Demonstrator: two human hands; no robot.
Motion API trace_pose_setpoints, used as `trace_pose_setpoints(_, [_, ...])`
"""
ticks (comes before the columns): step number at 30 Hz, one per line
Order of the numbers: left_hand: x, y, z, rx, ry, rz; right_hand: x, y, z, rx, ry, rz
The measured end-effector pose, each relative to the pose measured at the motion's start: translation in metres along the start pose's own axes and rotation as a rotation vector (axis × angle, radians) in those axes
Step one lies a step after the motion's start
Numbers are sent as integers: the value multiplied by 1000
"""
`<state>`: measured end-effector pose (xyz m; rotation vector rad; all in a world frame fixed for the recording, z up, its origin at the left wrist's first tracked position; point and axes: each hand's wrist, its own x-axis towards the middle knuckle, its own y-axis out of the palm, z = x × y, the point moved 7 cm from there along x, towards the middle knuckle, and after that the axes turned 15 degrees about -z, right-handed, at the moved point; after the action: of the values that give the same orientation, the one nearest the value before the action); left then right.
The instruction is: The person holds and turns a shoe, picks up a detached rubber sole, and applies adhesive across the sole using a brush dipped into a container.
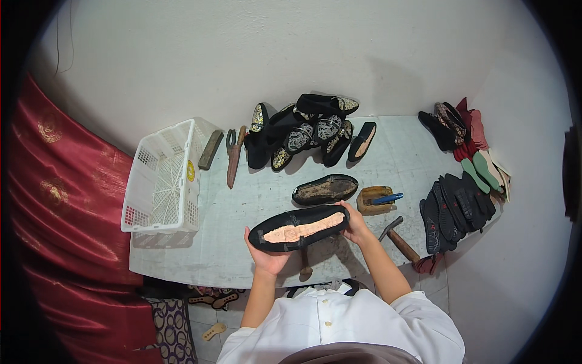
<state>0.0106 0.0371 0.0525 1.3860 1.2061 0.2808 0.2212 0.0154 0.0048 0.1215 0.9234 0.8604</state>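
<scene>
Grey cloth [351, 354], blk shoe [300, 230], btm up, axis crosswise

Reaching in two-handed over the near edge of the surface [224, 264], and gripping on both sides!
Running the left forearm [259, 297] almost straight in toward the far edge, slanting the right forearm [385, 267] inward, leftward; cupping with the left hand [268, 258], nearer the near edge, with thumb [247, 235] raised on the outer side and fingers mostly tucked out of sight; clasping with the right hand [354, 224], set deeper in, with fingers curled and partly hidden.
</scene>
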Motion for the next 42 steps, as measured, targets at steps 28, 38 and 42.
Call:
trace_pose_setpoints(28, [112, -106, 8, -134, -184, 127, -15, 24, 19, -620, -371, 62])
trace_pose_setpoints(38, [54, -63, -14, 144, -185, 23, -10, 14, 16, -719, -361, -74])
trace_pose_setpoints(42, [31, -42, -46, 360, 107, -58, -8, 15, 25, -850, -640, -120])
